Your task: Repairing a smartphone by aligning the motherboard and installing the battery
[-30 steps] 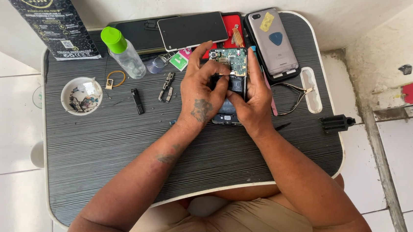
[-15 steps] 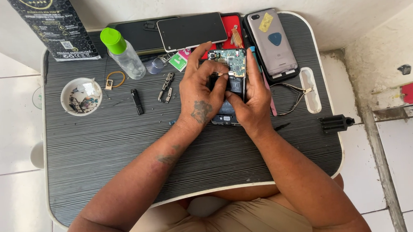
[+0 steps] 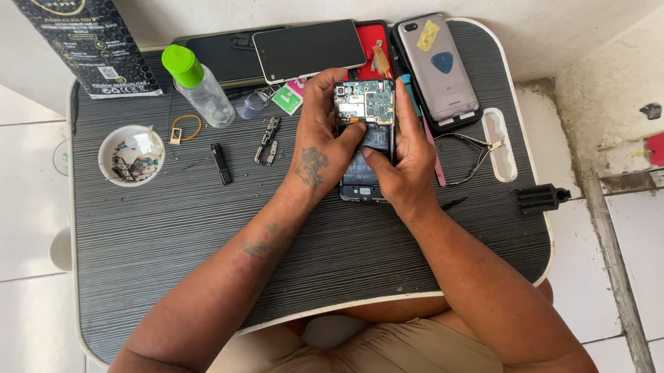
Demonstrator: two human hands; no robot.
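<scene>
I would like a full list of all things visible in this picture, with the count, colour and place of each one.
opened phone: 1, green board showing, centre of tray, held in both hands
tray table: 1, dark grey with white rim, over the lap
bottle: 1, clear with green cap, top left
small bowl: 1, white, left side
dark box: 1, black, upper left corner
phones: 3, dark or grey, top edge
pliers: 1, dark, right of the hands
brush: 1, black, right edge
left hand: 1, on the opened phone
right hand: 1, on the opened phone
</scene>
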